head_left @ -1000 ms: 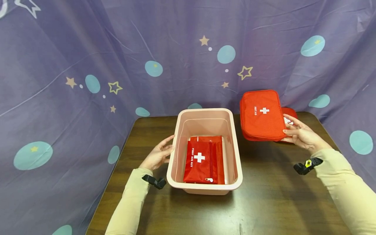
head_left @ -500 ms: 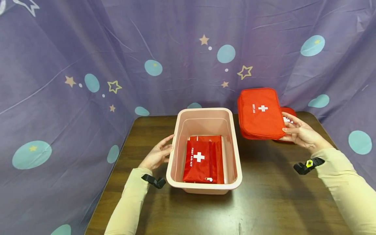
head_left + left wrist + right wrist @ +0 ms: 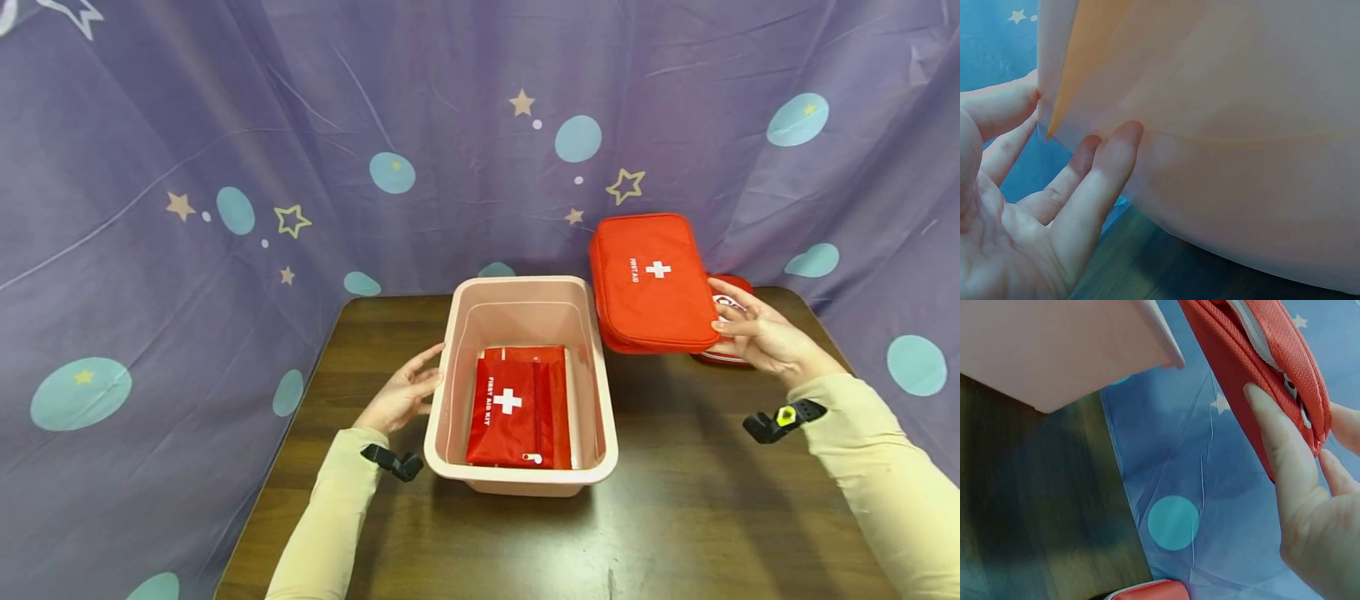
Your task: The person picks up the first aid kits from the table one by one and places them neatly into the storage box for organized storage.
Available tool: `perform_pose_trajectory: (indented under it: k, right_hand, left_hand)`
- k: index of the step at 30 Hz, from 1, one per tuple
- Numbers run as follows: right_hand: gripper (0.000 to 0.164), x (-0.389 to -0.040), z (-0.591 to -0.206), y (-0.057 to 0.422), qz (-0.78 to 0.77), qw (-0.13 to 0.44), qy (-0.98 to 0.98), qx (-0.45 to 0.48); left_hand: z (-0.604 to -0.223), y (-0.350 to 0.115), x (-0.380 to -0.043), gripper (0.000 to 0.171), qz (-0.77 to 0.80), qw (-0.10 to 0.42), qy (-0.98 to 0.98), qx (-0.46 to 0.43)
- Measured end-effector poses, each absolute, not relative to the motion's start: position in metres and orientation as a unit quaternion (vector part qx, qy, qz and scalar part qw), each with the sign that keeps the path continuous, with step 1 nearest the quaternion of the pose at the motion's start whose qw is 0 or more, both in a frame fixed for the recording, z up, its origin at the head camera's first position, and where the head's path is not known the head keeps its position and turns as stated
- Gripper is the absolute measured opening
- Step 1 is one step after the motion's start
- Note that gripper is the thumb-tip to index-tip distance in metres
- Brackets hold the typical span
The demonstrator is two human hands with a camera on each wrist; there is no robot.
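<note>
The right hand (image 3: 757,333) pinches the red FIRST AID case (image 3: 656,287) by its near right corner, holding it tilted above the desk (image 3: 675,517), just beside and apart from the pink bin's (image 3: 521,476) right rim. The left hand (image 3: 401,396), fingers extended and apart, touches the bin's left rim and outer wall. The bin's mouth is uncovered; inside, a FIRST AID KIT pouch (image 3: 504,433) overlaps another red pouch (image 3: 561,396). A second red case (image 3: 731,283) lies partly behind the right hand; a purple curtain (image 3: 465,125) hangs along the desk's back edge.

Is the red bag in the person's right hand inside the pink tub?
No, the right hand holds the red bag in the air, outside the pink tub.
</note>
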State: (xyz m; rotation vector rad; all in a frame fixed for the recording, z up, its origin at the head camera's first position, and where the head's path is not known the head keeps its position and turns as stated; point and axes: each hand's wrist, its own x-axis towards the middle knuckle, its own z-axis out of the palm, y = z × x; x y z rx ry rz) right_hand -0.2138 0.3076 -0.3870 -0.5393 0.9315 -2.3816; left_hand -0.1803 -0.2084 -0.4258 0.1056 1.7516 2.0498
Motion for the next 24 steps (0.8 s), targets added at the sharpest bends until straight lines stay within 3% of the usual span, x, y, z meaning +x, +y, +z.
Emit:
perform_pose_trajectory:
  k: [24]
  right_hand:
    - [0.064,-0.206,-0.378,0.288,-0.868,0.28,0.351,-0.21]
  left_hand:
    - [-0.429,-0.209,-0.182,0.064,0.744,0.219,0.63,0.042]
